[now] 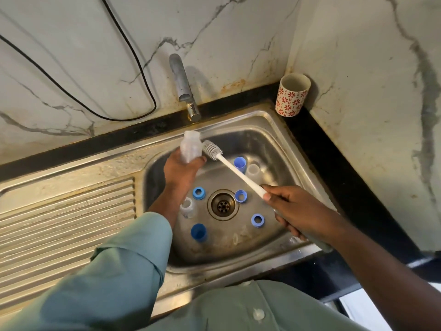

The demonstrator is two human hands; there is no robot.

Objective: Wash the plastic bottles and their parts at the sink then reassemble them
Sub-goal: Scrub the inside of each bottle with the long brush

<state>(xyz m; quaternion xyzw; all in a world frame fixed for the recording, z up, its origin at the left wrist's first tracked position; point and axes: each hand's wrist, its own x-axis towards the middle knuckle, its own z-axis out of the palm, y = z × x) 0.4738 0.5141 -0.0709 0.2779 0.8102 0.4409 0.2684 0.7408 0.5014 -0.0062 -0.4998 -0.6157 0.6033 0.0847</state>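
My left hand grips a clear plastic bottle over the back of the steel sink, its mouth pointing up. My right hand holds the white handle of a bottle brush; the bristle head lies against the bottle's outer right side. In the basin lie several parts: blue rings, blue caps, and clear pieces. The drain sits in the middle.
A metal tap stands at the sink's back edge, no water running. A ribbed drainboard lies to the left. A flowered cup stands on the black counter in the back right corner. A black cable hangs on the marble wall.
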